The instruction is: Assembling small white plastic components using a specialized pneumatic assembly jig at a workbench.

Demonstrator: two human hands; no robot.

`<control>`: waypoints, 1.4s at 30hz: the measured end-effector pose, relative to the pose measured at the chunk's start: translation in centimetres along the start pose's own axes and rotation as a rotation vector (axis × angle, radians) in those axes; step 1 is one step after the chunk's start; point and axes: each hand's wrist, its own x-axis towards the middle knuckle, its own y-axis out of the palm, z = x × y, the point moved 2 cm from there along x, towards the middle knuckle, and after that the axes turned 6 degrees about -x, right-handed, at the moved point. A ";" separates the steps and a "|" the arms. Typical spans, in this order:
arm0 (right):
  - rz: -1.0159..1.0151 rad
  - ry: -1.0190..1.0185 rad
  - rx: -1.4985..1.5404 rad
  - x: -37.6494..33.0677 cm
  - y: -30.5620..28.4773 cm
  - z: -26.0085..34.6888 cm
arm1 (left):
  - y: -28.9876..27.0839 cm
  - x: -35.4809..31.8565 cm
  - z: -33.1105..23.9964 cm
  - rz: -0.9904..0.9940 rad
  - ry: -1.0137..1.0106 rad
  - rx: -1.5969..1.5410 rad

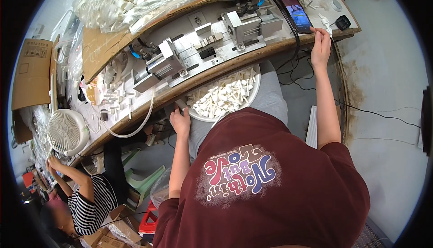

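left hand (180,121) on white bowl (253,95) rim; right hand (320,45) pinching white plug (325,22).

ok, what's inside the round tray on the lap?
The round tray holds a heap of small white plastic parts. The left hand touches its rim. The tray's bottom is covered by the heap.

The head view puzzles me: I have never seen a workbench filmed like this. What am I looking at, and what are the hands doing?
The camera sits on a person's head and looks down, so their maroon shirt fills the bottom and straight edges bend. Ahead is a wooden bench bearing a metal press-like jig and a phone. On the lap rests a round basin of small white plastic parts. The left hand touches the basin's rim. The right hand pinches a small white piece at the bench edge. A co-worker in stripes sits lower left, near a white fan.
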 end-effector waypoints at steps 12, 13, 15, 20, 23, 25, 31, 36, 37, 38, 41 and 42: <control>0.027 -0.015 -0.227 2.3 0.6 -1.4 | 0.1 -0.3 0.1 -0.071 0.064 -0.057; -0.027 -0.049 -0.221 2.4 0.3 -1.2 | 0.1 -0.3 0.0 -0.066 0.058 -0.061; -0.072 -0.053 -0.155 2.9 -0.3 -0.3 | 0.1 -0.4 -0.2 -0.059 0.045 -0.071; -0.114 -0.066 0.175 4.8 -0.5 5.1 | 0.5 -0.2 0.9 -0.006 0.001 -0.048; -0.028 -0.090 0.320 6.0 0.8 10.0 | 0.1 -0.2 0.5 0.012 -0.079 -0.166; 0.044 -0.097 0.404 6.5 1.9 14.3 | -0.2 -0.4 -0.3 -0.032 -0.112 -0.294; 0.216 -0.525 0.344 8.7 7.8 25.7 | -1.6 -4.3 -2.2 -0.211 0.124 -0.279; 0.257 -0.515 -0.004 11.1 15.0 28.9 | -4.5 -7.1 -7.5 -0.174 0.359 -0.352; 0.277 -0.464 -0.059 11.6 16.0 29.1 | -4.5 -7.3 -7.9 -0.129 0.371 -0.409; 0.278 -0.472 -0.139 12.3 17.0 29.4 | -4.6 -7.5 -8.5 -0.081 0.384 -0.465; 0.386 -0.444 -0.332 12.9 19.1 29.8 | -5.7 -7.8 -10.1 -0.107 0.462 -0.429; 0.477 -0.409 -0.353 13.2 19.1 30.6 | -5.9 -7.9 -10.3 -0.112 0.475 -0.430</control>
